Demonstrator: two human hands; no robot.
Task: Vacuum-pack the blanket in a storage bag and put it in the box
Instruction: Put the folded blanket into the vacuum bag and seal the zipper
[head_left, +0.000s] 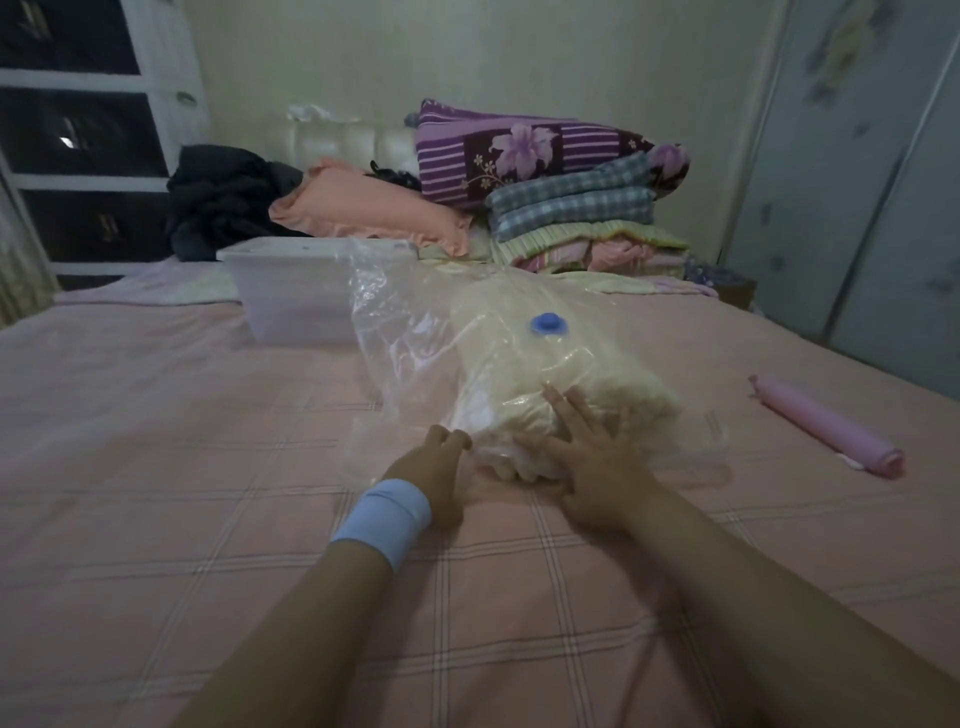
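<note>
We're pressing the blanket in its storage bag, on the middle of the bed before the box, right hand flat and spread, left hand curled at the bag's near edge, grip unclear, best squeezing air out evenly.

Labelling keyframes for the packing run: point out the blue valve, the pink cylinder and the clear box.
blue valve (549, 323), head view, centre of its cap.
pink cylinder (826, 426), head view, middle of its length.
clear box (291, 306), head view, bare front wall.
</note>
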